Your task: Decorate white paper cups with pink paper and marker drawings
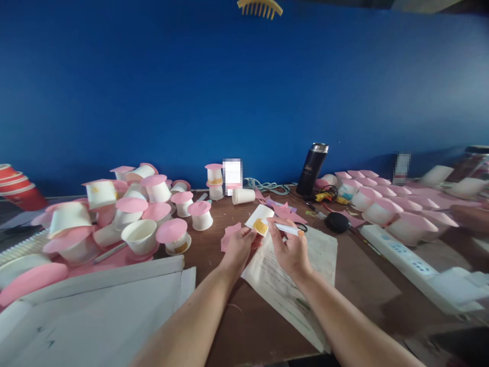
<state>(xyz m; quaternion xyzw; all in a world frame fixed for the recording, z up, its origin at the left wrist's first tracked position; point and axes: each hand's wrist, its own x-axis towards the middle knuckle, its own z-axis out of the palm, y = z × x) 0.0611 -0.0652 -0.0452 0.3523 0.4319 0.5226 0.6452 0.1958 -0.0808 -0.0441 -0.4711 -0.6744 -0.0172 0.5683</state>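
Note:
A small white paper cup (259, 216) with a yellow-orange patch on its side is gripped by my left hand (240, 246), above the brown table. My right hand (291, 251) is closed around a white marker (286, 228) with an orange end. The marker's other end is close to the coloured patch; whether it touches cannot be made out. Beneath my right hand lies a printed sheet of paper (324, 250). Pink paper pieces (230, 235) lie beside my left hand.
Many white cups with pink discs (130, 206) crowd the left, behind a white box (114, 311). A black bottle (312, 169) stands near the blue wall. On the right are a power strip (401, 260), a round black object (337, 222) and rows of pink-topped cups (382, 208).

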